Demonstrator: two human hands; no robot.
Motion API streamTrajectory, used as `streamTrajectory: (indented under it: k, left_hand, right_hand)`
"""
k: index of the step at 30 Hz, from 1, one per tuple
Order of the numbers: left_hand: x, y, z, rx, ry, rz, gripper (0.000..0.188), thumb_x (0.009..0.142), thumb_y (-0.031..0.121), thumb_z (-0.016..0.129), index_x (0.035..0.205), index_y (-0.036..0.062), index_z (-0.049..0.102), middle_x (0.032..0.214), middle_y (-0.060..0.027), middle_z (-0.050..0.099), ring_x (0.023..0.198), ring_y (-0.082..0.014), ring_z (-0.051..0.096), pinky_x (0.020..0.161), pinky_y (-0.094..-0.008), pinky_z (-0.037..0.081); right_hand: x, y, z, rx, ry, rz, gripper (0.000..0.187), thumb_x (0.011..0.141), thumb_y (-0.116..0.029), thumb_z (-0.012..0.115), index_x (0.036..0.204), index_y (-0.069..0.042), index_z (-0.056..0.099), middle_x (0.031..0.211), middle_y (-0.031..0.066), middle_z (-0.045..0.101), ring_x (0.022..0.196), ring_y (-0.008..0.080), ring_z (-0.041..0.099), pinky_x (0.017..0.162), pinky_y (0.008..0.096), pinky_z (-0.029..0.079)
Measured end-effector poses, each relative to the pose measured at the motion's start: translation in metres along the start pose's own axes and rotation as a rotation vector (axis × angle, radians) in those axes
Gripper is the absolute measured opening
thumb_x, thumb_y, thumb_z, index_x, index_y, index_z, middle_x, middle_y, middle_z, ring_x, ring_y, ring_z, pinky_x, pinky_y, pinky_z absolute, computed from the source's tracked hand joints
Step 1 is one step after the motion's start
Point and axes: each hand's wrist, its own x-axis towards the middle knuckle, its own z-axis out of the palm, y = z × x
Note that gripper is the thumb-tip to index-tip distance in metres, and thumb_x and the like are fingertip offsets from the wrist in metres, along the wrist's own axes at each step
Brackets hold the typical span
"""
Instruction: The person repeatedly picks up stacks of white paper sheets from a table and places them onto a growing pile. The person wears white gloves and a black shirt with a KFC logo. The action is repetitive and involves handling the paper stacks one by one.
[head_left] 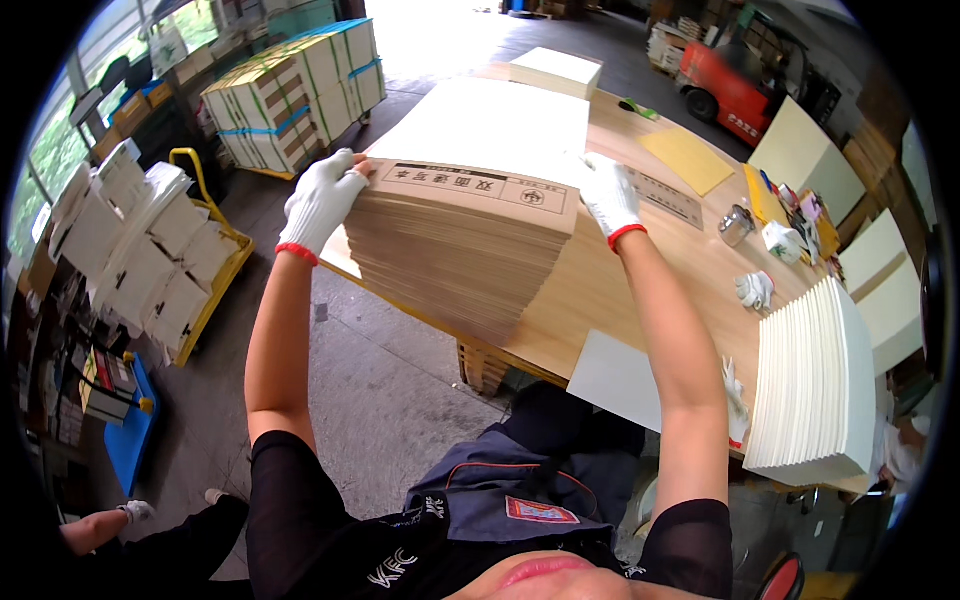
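Note:
A tall stack of brown kraft-covered pads stands at the near left edge of the wooden table, print showing along its top. Over the stack's far part lies a large white sheet. My left hand, in a white knit glove with a red cuff and bare fingertips, is closed at the stack's left corner, by the sheet's edge. At the opposite corner my right hand, gloved alike, has its fingers bent against the sheet's right edge; its fingertips are partly hidden. A brown printed strip lies beside it.
On the table are a yellow sheet, a metal cup, a loose glove and a fanned white stack. Laden yellow carts stand left. A red forklift is behind; another person's legs show lower left.

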Motion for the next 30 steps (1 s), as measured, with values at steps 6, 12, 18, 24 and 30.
streamTrajectory:
  k: [6,12,18,24,30]
  left_hand:
    - [0.013,-0.023,0.02,-0.263,0.028,0.073,0.047,0.095,0.034,0.066,0.124,-0.0042,0.064,0.092,-0.0057,0.072,0.087,-0.0147,0.063,0.079,-0.0298,0.05]
    - [-0.008,-0.023,0.025,-0.025,0.644,0.466,0.049,0.098,0.016,0.062,0.143,0.0013,0.047,0.144,-0.0155,0.05,0.124,-0.0256,0.051,0.106,-0.0354,0.039]
    - [-0.117,0.136,0.096,-0.501,0.438,1.281,0.059,0.094,0.003,0.057,0.149,0.0039,0.036,0.151,-0.0176,0.042,0.14,-0.0349,0.041,0.116,-0.0492,0.032]
    - [-0.208,0.34,0.188,-0.544,-0.258,1.493,0.07,0.073,0.013,0.081,0.137,0.0063,0.054,0.146,-0.0154,0.049,0.137,-0.0413,0.043,0.11,-0.0476,0.039]
    - [-0.27,0.499,0.287,-0.557,-0.345,1.622,0.068,0.087,0.037,0.071,0.143,0.0108,0.045,0.152,-0.0119,0.042,0.14,-0.0391,0.037,0.113,-0.0486,0.034]
  right_hand:
    - [0.002,0.028,0.008,0.151,0.005,-0.193,0.036,0.093,-0.042,0.057,0.104,-0.013,0.076,0.102,0.0174,0.073,0.092,0.0331,0.07,0.079,0.0426,0.053]
    - [-0.046,0.034,-0.002,0.269,0.247,-0.255,0.043,0.098,-0.051,0.054,0.092,-0.009,0.064,0.076,0.0164,0.068,0.075,0.0368,0.066,0.067,0.0432,0.053]
    - [-0.207,0.07,-0.068,0.361,-0.053,-0.088,0.033,0.097,-0.043,0.059,0.103,-0.011,0.061,0.072,0.0134,0.067,0.071,0.0336,0.068,0.066,0.0447,0.051]
    - [-0.328,0.129,-0.102,0.234,-0.252,0.261,0.032,0.097,-0.038,0.057,0.098,-0.006,0.063,0.074,0.0074,0.065,0.066,0.0174,0.064,0.067,0.0344,0.051]
    - [-0.393,0.147,-0.143,0.316,-0.14,0.278,0.034,0.097,-0.044,0.053,0.103,-0.013,0.065,0.077,0.0041,0.069,0.072,0.0206,0.068,0.071,0.0342,0.051]
